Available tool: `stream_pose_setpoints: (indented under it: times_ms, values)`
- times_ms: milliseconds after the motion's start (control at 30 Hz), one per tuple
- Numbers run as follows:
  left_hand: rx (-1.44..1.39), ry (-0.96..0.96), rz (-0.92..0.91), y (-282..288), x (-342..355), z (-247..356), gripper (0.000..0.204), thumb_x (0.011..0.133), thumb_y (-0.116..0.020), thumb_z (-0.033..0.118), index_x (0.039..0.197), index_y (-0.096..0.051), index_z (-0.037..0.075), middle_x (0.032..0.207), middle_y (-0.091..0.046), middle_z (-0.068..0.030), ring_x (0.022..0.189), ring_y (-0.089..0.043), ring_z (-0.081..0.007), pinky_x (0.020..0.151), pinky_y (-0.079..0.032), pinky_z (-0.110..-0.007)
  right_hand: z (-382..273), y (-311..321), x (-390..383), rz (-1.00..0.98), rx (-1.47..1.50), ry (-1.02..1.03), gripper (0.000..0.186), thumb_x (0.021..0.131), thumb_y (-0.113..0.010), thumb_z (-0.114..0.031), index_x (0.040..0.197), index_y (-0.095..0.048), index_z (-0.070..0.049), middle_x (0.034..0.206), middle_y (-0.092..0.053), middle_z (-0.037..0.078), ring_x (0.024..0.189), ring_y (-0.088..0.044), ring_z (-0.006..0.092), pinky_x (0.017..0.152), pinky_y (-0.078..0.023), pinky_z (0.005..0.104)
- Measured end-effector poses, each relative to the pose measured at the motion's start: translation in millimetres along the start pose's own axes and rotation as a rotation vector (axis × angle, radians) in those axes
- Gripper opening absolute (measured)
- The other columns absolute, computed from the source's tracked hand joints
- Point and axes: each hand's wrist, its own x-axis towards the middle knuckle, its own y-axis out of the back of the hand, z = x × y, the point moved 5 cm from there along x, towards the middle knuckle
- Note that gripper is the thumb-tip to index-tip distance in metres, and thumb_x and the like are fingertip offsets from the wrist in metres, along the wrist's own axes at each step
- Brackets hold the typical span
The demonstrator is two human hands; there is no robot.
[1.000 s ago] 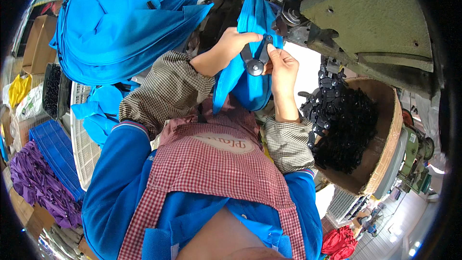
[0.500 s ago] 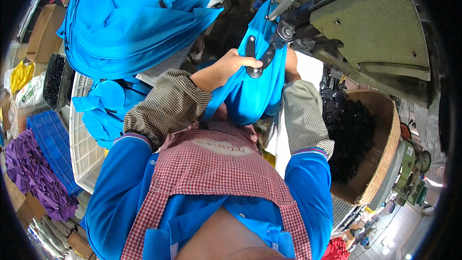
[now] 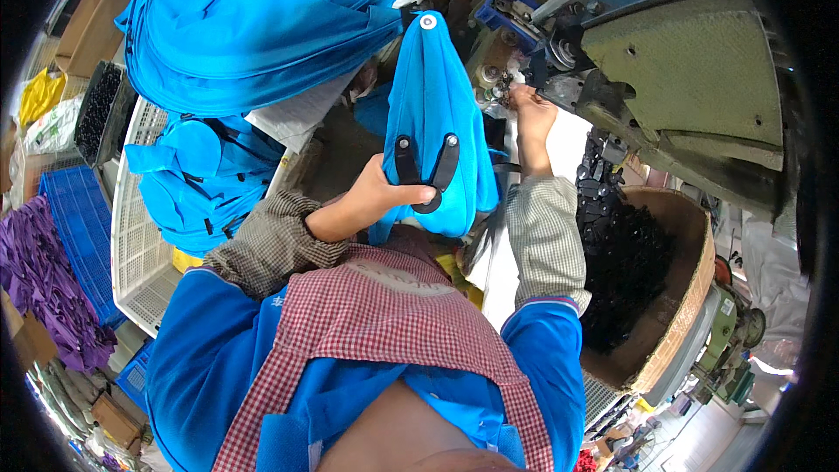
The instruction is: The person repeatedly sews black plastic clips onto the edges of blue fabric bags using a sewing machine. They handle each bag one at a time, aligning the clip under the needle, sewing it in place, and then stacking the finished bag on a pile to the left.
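My left hand (image 3: 377,197) grips a bright blue fabric piece (image 3: 433,87) in front of the apron, thumb on the round joint of a black V-shaped plastic piece (image 3: 447,164). A round metal rivet shows at each upper end of the V, and a white-ringed rivet (image 3: 428,23) sits at the fabric's peak. My right hand (image 3: 533,118) is apart from the fabric, reaching under the head of a green metal press (image 3: 682,70). Its fingertips are drawn together beside small metal parts (image 3: 501,87); whatever they hold is too small to make out.
A large heap of blue fabric (image 3: 262,26) lies at the far left, above a white plastic basket (image 3: 131,271) with more blue pieces. On the right stands a cardboard box (image 3: 686,323) of black plastic parts (image 3: 625,271). Purple fabric (image 3: 52,280) lies at the left edge.
The blue fabric has come away from the press toward me, in my left hand, and both arms of the black V now show. My right hand has left the fabric for the small metal parts.
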Motion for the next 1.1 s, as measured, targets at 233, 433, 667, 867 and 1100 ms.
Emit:
stream_pose_setpoints:
  times_ms: [233,433,667,867,1100]
  values:
    - [0.111,-0.164,0.186,-1,-34,-26,0.057,0.076,-0.063,0.003,0.126,-0.036,-0.001,0.107,-0.053,-0.0056,0.095,-0.052,-0.0138,0.083,-0.043,-0.027,-116,-23,-39,-0.34,0.495,-0.259,0.015,0.078,-0.065,-0.006,0.09,-0.059,0.002,0.072,-0.059,0.006,0.059,-0.055,0.0117,0.054,-0.049,0.024]
    - [0.397,-0.207,0.327,-9,-68,-39,0.039,0.075,-0.061,0.002,0.113,-0.051,0.003,0.095,-0.057,-0.0056,0.083,-0.055,-0.0125,0.074,-0.045,-0.026,-111,-27,-32,-0.446,0.599,-0.359,0.023,0.074,-0.07,-0.01,0.086,-0.06,0.007,0.071,-0.061,0.009,0.054,-0.055,0.0104,0.05,-0.05,0.0212]
    - [1.199,-0.586,0.608,-29,-117,-29,0.04,0.064,-0.063,0.007,0.103,-0.056,0.003,0.08,-0.056,-0.0106,0.066,-0.055,-0.0303,0.061,-0.045,-0.034,-113,-10,-76,-0.041,0.391,0.096,0.021,0.075,-0.069,-0.014,0.085,-0.056,0.0,0.072,-0.055,0.002,0.057,-0.051,0.0107,0.054,-0.046,0.0238]
    - [0.838,-0.219,0.687,-26,-129,-22,0.042,0.069,-0.062,-0.001,0.109,-0.05,0.003,0.079,-0.058,-0.0104,0.073,-0.057,-0.0132,0.062,-0.043,-0.027,-171,-23,-279,-0.638,-0.212,1.151,0.049,0.065,-0.07,-0.023,0.109,-0.053,-0.011,0.108,-0.053,0.008,0.104,-0.05,0.0296,0.092,-0.038,0.0425]
    - [0.297,-0.308,0.452,-18,-137,-17,0.04,0.071,-0.06,-0.009,0.109,-0.049,-0.003,0.091,-0.062,-0.0057,0.079,-0.058,-0.0088,0.068,-0.047,-0.021,-178,-25,-277,-0.701,-0.268,1.309,0.047,0.059,-0.072,-0.021,0.101,-0.052,-0.01,0.099,-0.054,0.006,0.1,-0.053,0.0238,0.097,-0.033,0.0434]
